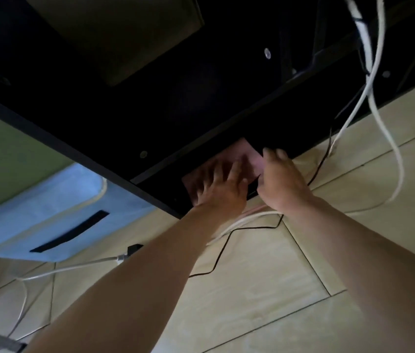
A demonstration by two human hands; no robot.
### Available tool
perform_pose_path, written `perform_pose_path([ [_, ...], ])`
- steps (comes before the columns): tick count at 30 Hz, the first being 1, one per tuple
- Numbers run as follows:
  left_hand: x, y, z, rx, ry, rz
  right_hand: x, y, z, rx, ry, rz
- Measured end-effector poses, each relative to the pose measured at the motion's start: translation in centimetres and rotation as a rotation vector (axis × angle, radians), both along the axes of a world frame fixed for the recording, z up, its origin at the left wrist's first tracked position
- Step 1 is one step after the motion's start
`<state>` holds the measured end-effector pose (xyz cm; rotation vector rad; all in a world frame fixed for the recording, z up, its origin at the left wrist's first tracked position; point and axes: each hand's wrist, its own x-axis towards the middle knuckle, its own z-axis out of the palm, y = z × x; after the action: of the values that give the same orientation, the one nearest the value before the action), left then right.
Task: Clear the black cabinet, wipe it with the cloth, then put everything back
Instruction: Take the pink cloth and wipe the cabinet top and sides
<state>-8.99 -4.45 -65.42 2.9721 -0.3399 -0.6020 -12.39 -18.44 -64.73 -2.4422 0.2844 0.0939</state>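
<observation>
The black cabinet (150, 118) fills the upper part of the tilted head view, and its inside is very dark. A pink cloth (248, 155) lies spread on the cabinet's lowest shelf near the front edge. My left hand (216, 186) lies flat on the cloth, its fingers spread and pressing down. My right hand (281, 182) reaches in just to the right. Its fingers stretch over the cloth's right edge and the shelf front; whether the thumb pinches the cloth is hidden. No other objects show on this shelf.
White cables (377, 103) and a thin black cable (226, 248) hang from the cabinet's right side and trail over the pale tiled floor (265, 289). A light blue fabric box (56, 225) stands on the floor at the left. A white plug lead (74, 267) runs beside it.
</observation>
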Motion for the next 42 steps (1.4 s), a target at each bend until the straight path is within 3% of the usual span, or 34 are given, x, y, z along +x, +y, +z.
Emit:
perform_pose_path([
  [4,0.5,-0.8,-2.0,0.071,0.011,0.086,-2.1,-1.3,-1.5,-0.227,0.146,0.132],
  [15,8.0,2.2,-2.7,0.023,-0.011,0.231,-2.1,-0.7,-2.2,-0.261,0.216,0.142],
  [21,11.8,2.8,-2.4,-0.014,-0.085,0.206,-1.3,-0.7,-1.9,-0.245,0.250,0.152],
  [29,15.9,2.4,-3.2,-0.355,-0.057,0.227,-1.2,-0.8,-2.1,-0.271,0.185,0.160],
  [39,18.7,2.6,-4.2,-0.332,-0.038,0.337,-1.1,-0.5,-2.1,-0.244,0.199,0.152],
  [42,17.1,1.8,-3.8,-0.319,-0.084,0.268,-0.8,-0.3,-1.4,-0.247,0.234,0.148],
])
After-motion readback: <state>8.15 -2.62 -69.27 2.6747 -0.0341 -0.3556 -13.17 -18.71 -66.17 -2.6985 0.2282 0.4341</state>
